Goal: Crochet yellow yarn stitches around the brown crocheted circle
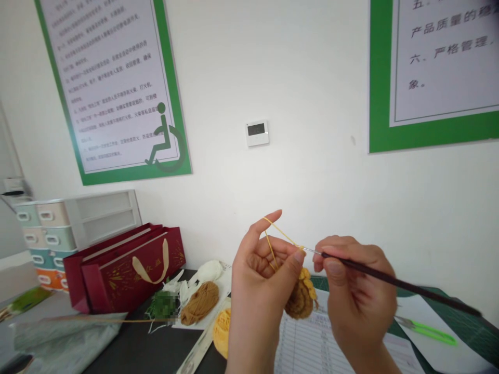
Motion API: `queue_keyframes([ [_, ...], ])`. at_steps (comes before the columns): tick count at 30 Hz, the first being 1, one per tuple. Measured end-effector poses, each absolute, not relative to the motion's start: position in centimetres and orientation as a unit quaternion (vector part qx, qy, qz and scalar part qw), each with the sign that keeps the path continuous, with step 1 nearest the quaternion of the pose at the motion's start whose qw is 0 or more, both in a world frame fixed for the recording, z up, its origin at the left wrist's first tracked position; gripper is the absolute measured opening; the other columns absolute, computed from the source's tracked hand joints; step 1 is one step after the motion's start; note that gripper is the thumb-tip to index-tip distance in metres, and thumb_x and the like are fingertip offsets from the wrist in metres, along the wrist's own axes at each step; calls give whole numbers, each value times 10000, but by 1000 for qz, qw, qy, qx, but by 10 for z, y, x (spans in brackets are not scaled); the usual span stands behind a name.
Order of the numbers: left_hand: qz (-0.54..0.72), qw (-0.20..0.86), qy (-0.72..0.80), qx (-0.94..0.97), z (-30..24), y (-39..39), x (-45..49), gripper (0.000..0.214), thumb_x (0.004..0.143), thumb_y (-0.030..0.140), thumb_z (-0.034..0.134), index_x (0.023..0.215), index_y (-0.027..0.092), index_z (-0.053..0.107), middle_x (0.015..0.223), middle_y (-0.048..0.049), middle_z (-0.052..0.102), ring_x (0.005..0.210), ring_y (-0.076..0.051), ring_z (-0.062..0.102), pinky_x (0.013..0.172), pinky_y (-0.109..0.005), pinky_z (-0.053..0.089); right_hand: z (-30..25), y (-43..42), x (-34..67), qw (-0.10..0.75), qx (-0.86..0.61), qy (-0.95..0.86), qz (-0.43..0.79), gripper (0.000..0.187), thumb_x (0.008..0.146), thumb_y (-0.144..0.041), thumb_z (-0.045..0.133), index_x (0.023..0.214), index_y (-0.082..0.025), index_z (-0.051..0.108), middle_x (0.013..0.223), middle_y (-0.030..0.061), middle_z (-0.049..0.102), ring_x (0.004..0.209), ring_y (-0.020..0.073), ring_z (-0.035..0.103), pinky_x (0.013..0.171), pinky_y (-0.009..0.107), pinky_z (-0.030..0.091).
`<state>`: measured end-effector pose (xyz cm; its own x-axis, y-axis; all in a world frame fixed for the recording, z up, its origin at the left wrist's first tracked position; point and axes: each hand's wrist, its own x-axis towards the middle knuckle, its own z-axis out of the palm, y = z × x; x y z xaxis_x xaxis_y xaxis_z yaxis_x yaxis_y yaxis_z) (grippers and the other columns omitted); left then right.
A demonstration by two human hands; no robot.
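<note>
A brown-and-yellow crochet piece [301, 301] is being pinched by the left hand [262, 272], at whose thumb tip a dark-handled hook [413, 287], gripped by the right hand [360, 291], is being pointed leftward and up.

Green-bordered poster [113, 88] with wheelchair symbol [166, 134], upper left of white wall [304, 67]; second green-bordered poster [440, 67], upper right; thermostat [257, 133] between. Lower left: maroon gift bags [113, 283], cream handle [165, 257], beside stacked plastic drawers [58, 240].
</note>
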<state>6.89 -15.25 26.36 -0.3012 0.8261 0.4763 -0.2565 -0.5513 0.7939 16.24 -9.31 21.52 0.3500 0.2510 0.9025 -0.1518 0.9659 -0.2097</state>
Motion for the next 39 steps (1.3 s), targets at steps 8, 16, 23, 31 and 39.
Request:
queue_keyframes([
  [8, 708, 406, 290, 500, 263, -149, 51, 485, 732, 112, 852, 1192, 177, 712, 706, 7, 684, 601, -81, 550, 563, -175, 424, 224, -95, 172, 773, -44, -514, 371, 143, 1024, -272, 571, 901, -220, 626, 720, -16, 584, 599, 99, 525, 557, 242, 421],
  [16, 698, 465, 236, 491, 260, -143, 51, 371, 726, 110, 870, 1072, 174, 753, 730, 8, 699, 661, -115, 661, 613, -199, 499, 226, -95, 158, 644, 1, -447, 621, 302, 953, -395, 672, 749, -199, 567, 701, -34, 533, 602, 78, 464, 603, 199, 464],
  [23, 705, 459, 244, 484, 257, -141, 53, 397, 737, 113, 871, 1112, 173, 754, 785, -18, 730, 732, -103, 641, 734, -210, 501, 217, -91, 153, 731, -20, -514, 449, 33, 960, -306, 689, 943, -283, 673, 1015, 7, 684, 995, 162, 672, 865, 315, 546],
  [31, 722, 473, 233, 448, 255, -140, 56, 500, 734, 134, 882, 1200, 177, 706, 814, -29, 752, 753, -122, 683, 772, -232, 522, 216, -95, 148, 764, -37, -533, 362, 60, 972, -223, 662, 950, -271, 690, 959, -1, 686, 888, 133, 694, 774, 269, 582],
  [39, 750, 451, 234, 423, 254, -145, 70, 436, 706, 104, 875, 1116, 169, 743, 735, 4, 721, 654, -103, 641, 673, -209, 498, 212, -92, 168, 773, -92, -628, -27, 394, 835, -31, 716, 1076, -341, 748, 978, 16, 756, 859, 202, 695, 737, 381, 560],
])
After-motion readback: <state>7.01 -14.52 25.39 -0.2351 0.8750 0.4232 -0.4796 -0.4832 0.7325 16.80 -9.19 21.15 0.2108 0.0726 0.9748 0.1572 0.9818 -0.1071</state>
